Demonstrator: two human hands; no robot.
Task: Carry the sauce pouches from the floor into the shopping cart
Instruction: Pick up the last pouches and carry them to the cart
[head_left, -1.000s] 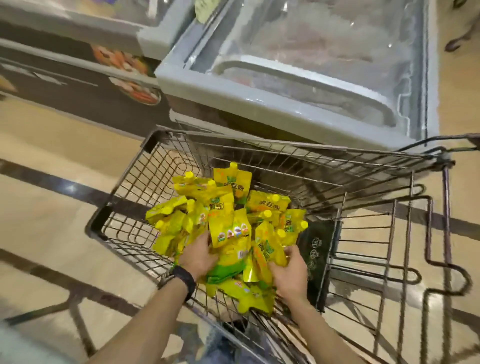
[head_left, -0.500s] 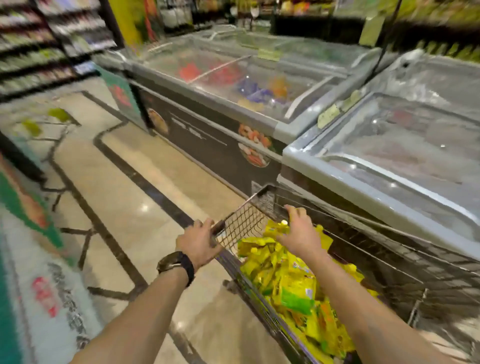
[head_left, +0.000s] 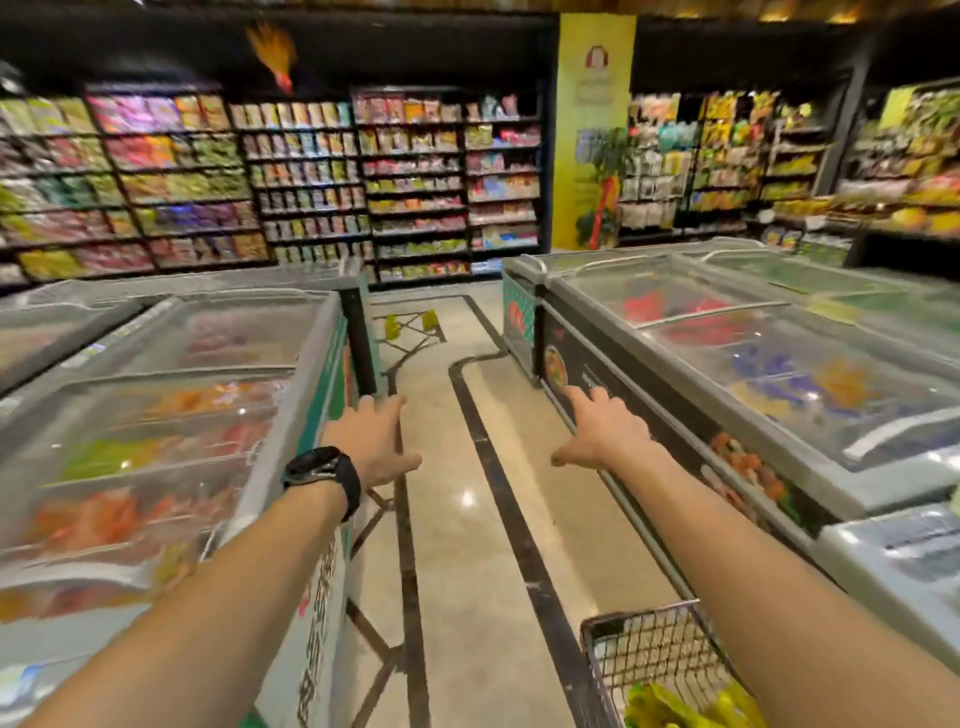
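A second ago the left grip (head_left: 371, 441) and the right grip (head_left: 605, 434) were both buried among the sauce pouches (head_left: 670, 706) in the shopping cart (head_left: 639, 613). Half a second ago the left grip had moved to the cart's rim while the right lay on the heap. Now both have let go and reach forward over the aisle floor (head_left: 467, 545), fingers straight, holding nothing. The view has swung up from the cart, so only one corner of it shows at the lower right. Far down the aisle, two yellow pouches (head_left: 392, 326) on the floor and the stocked shelves (head_left: 311, 182) have come into view.
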